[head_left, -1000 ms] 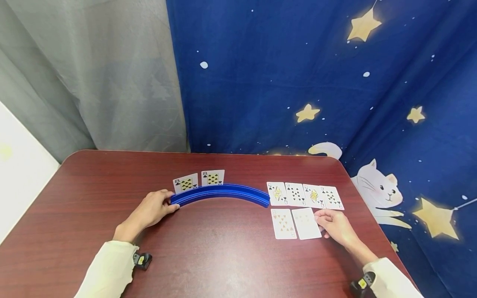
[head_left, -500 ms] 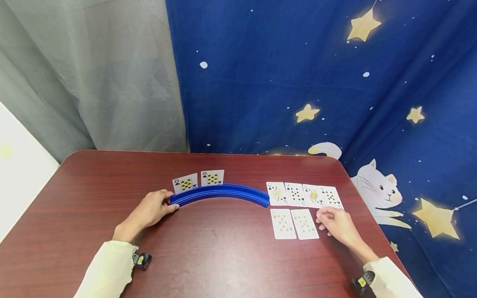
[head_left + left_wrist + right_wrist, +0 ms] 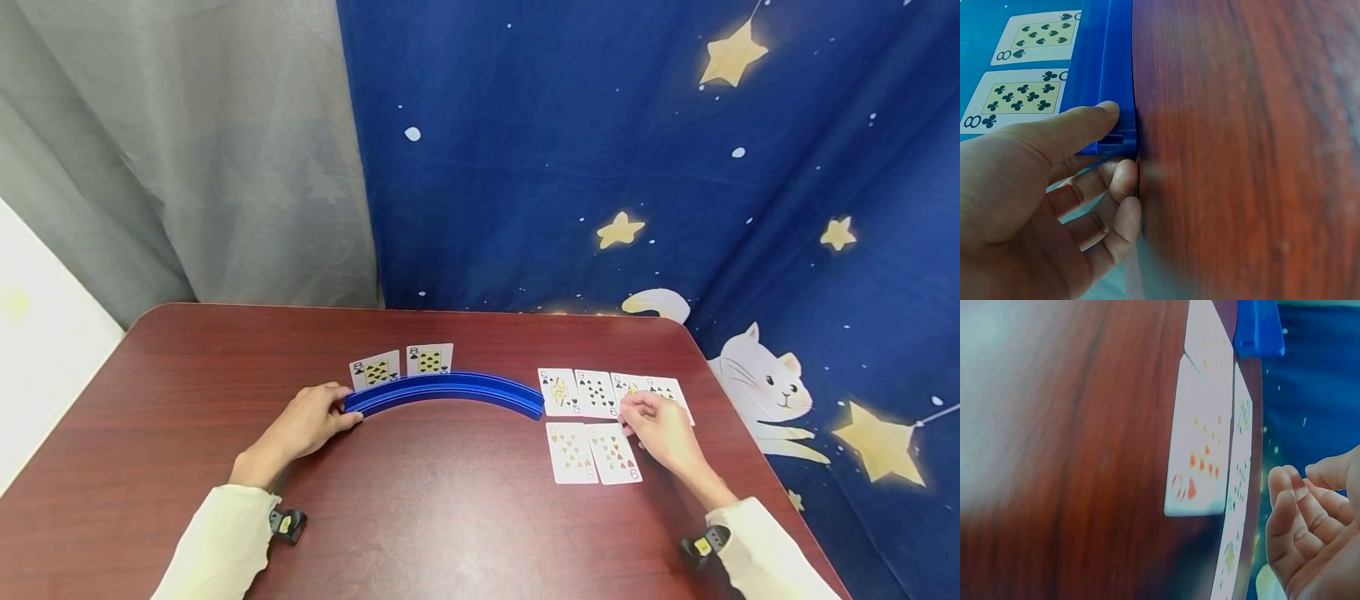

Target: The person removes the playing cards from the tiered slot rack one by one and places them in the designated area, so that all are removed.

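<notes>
My left hand [image 3: 311, 417] grips the left end of a curved blue card holder [image 3: 457, 385]; in the left wrist view the thumb lies on top of it. Two playing cards stand in the holder: the eight of clubs [image 3: 1019, 100] and the eight of spades [image 3: 1044, 37]. Over at the right, my right hand [image 3: 660, 425] hovers with loosely bent fingers over the table's cards, nothing in its grasp. It overlaps part of a row of black-suit cards [image 3: 596, 393] in the head view. Two heart cards [image 3: 572, 454] lie side by side in front of that row.
The reddish-brown wooden table [image 3: 450, 517] carries all of this. Its right edge runs beyond the row of cards. Behind it hang a grey curtain [image 3: 262, 150] and a blue curtain [image 3: 525, 167] with stars and a cat.
My right hand first lets go of the right heart card, leaving it flat beside the other, then moves left and away from me over the row. The left hand keeps its grip.
</notes>
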`<control>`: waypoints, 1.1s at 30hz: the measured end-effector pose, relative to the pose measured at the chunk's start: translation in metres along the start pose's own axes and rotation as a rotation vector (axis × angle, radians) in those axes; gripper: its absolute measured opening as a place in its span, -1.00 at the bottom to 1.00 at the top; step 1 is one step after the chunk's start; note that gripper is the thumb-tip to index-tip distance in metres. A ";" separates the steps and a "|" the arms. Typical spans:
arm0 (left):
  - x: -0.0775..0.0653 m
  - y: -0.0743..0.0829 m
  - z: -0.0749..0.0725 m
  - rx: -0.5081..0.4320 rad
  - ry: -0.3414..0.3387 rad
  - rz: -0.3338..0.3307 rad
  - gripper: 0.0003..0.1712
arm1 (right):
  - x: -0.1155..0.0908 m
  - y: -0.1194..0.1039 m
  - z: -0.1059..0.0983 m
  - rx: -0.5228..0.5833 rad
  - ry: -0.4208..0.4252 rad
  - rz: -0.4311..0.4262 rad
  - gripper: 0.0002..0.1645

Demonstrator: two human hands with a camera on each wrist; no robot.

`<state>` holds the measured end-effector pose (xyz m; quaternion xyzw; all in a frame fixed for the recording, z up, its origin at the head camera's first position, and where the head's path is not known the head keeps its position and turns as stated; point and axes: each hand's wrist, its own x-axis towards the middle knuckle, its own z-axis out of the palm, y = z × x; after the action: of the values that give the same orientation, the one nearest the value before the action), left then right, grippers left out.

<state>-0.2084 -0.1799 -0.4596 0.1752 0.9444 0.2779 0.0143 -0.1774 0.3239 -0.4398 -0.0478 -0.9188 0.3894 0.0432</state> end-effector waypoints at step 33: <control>0.000 0.001 0.000 0.021 0.031 0.034 -0.85 | 0.030 -0.107 0.093 0.205 -0.069 -0.283 -0.74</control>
<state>-0.2077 -0.1791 -0.4595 0.1869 0.9443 0.2709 -0.0067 -0.2240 0.1877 -0.4260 0.0999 -0.8728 0.4725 0.0708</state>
